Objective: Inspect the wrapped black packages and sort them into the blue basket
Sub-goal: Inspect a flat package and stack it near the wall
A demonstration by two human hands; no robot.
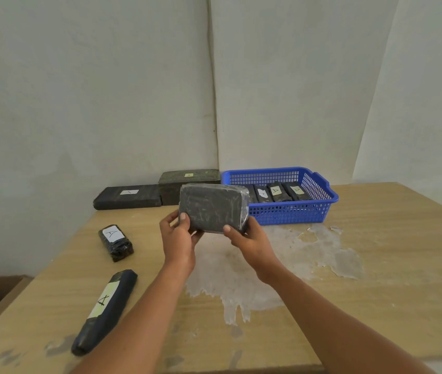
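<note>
Up in front of the person, a wrapped black package (213, 207) is held above the bench (376, 265) by both hands, its broad face turned toward the camera. The left hand (178, 238) grips its lower left corner, thumb on the front; the right hand (249, 240) grips the lower right corner the same way. Just behind it sits the blue basket (290, 211), with several black packages (278, 192) standing in a row inside, white labels marked "A" facing up. On the bench's left side lie a small labelled package (116, 242) and a long labelled package (105, 311), apart from each other. Two larger dark blocks (157, 191) rest by the wall, left of the basket.
</note>
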